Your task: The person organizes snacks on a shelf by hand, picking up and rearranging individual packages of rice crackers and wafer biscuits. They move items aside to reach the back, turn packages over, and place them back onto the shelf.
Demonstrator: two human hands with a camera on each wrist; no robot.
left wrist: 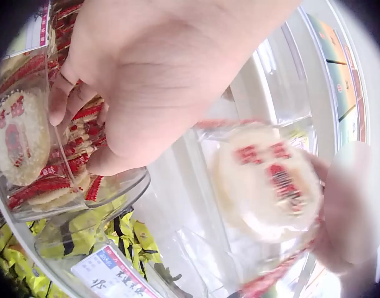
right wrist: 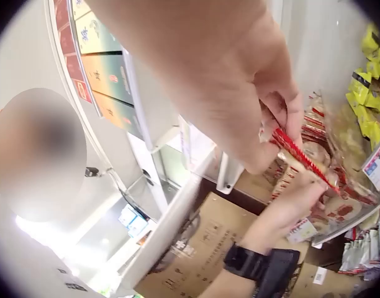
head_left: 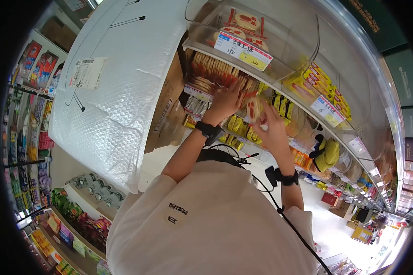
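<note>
In the head view, the left hand (head_left: 226,101) reaches into a clear bin of red-and-white wrapped round crackers (head_left: 215,64). The left wrist view shows its fingers bent down among the packets (left wrist: 78,133); whether they grip one cannot be told. Beside it the right hand (head_left: 271,124) pinches one wrapped pack of white crackers (head_left: 253,109) by its edge. That pack (left wrist: 267,183) is held up in front of the left wrist camera, its red print facing it. From the right wrist, the red seam of the pack (right wrist: 302,155) shows between thumb and fingers.
A clear upper shelf bin (head_left: 243,27) with a price card (head_left: 243,49) stands above the hands. Yellow packets (head_left: 321,87) lie further right. A foam-wrapped panel (head_left: 110,91) and a cardboard box (head_left: 167,117) are at the left. A cable (head_left: 289,220) hangs over the shirt.
</note>
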